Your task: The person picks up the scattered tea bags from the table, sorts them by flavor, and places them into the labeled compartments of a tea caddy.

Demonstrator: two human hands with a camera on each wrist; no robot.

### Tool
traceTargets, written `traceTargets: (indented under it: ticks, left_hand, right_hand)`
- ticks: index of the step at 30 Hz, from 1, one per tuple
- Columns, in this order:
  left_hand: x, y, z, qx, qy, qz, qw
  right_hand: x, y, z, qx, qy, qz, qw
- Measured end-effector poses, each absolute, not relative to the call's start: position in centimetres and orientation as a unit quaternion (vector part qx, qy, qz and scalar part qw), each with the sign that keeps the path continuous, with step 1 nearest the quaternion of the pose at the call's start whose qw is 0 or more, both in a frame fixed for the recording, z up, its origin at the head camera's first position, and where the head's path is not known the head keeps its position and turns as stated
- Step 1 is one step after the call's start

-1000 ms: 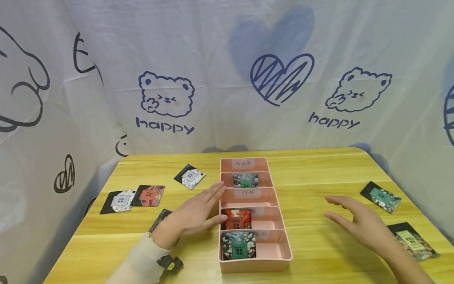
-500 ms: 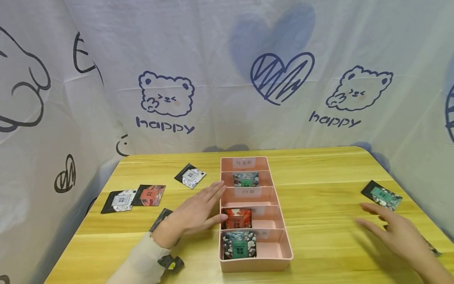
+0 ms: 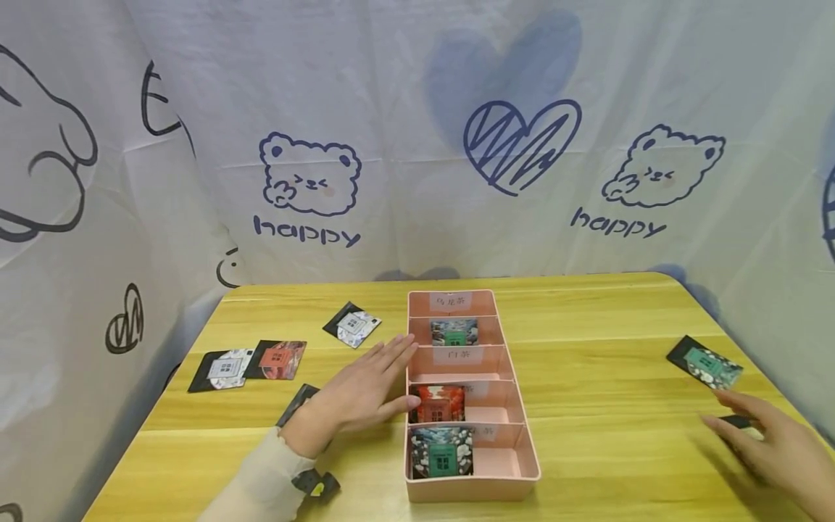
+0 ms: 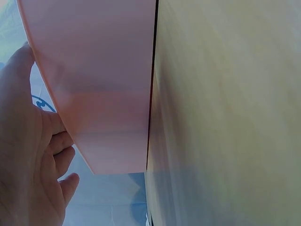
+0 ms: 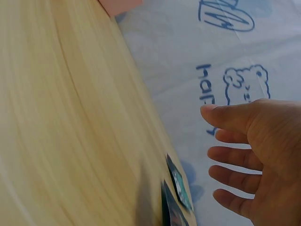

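Observation:
My left hand point(image 3: 359, 388) rests on the left rim of a long pink divided box point(image 3: 470, 491), its fingers straight. In the left wrist view the fingertips touch the edge of the box wall point(image 4: 103, 103). The box holds a red tea sachet point(image 3: 440, 413), a green-labelled floral sachet point(image 3: 450, 438) in the front compartment and a blue-green sachet point(image 3: 454, 330) further back. At the right, my right hand point(image 3: 776, 446) hovers with fingers loosely extended, nothing held. It mostly hides a dark sachet point(image 3: 737, 421) under it. Just beyond lies a black sachet with a green label point(image 3: 707, 366).
On the left of the table point(image 3: 600, 391) lie a white-patterned sachet point(image 3: 352, 324), a red-labelled one point(image 3: 279, 360) and another white-patterned one point(image 3: 225, 370). A dark sachet point(image 3: 300, 399) is partly covered by my left wrist. A printed curtain point(image 3: 417, 159) hangs behind.
My right hand has moved right and towards me, from beside the box to over the near right sachet, which it now mostly covers. The left hand has stayed on the box rim.

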State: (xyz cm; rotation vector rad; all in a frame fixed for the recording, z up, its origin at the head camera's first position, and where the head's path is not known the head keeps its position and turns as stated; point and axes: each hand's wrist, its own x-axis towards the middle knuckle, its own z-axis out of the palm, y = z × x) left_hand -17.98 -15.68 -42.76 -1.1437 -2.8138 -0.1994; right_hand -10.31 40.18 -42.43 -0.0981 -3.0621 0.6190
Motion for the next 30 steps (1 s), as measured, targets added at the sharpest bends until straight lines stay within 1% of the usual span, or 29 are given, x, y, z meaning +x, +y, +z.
traceTargets:
  ticks: [2, 5, 9, 14, 19, 23, 27, 30]
  left_hand:
    - [-18.0, -15.7, -42.7, -0.375, -0.923, -0.065, 0.048]
    - [-18.0, -15.7, -42.7, -0.376, -0.923, -0.065, 0.049]
    - [-18.0, -15.7, -42.6, -0.378, -0.922, -0.066, 0.049]
    - [-17.9, -15.7, -42.5, -0.377, -0.923, -0.069, 0.046]
    - [-17.9, -15.7, -42.5, -0.376, -0.923, -0.070, 0.046]
    - [-17.9, -15.7, -42.6, -0.376, -0.923, -0.070, 0.046]
    - [-17.9, -15.6, -42.6, -0.376, -0.923, -0.071, 0.045]
    - [-17.9, -15.6, -42.6, -0.376, -0.923, -0.072, 0.045]
  right_hand:
    - [-10.1, 40.8, -42.7, -0.045, -0.972, 0.230, -0.012]
    - [-10.0, 41.8, -43.0, -0.054, -0.966, 0.250, -0.019]
    - [-9.8, 42.8, -44.0, -0.088, -0.964, 0.252, 0.007]
    - [-9.6, 44.1, -45.6, -0.140, -0.952, 0.272, 0.006]
    - [-9.5, 45.6, -47.0, -0.130, -0.954, 0.269, 0.035]
    - [-9.3, 46.5, -47.9, -0.144, -0.946, 0.288, 0.043]
    - [-9.0, 47.0, -48.6, -0.159, -0.939, 0.303, 0.033]
    - [-9.0, 47.2, -49.0, -0.153, -0.939, 0.307, 0.030]
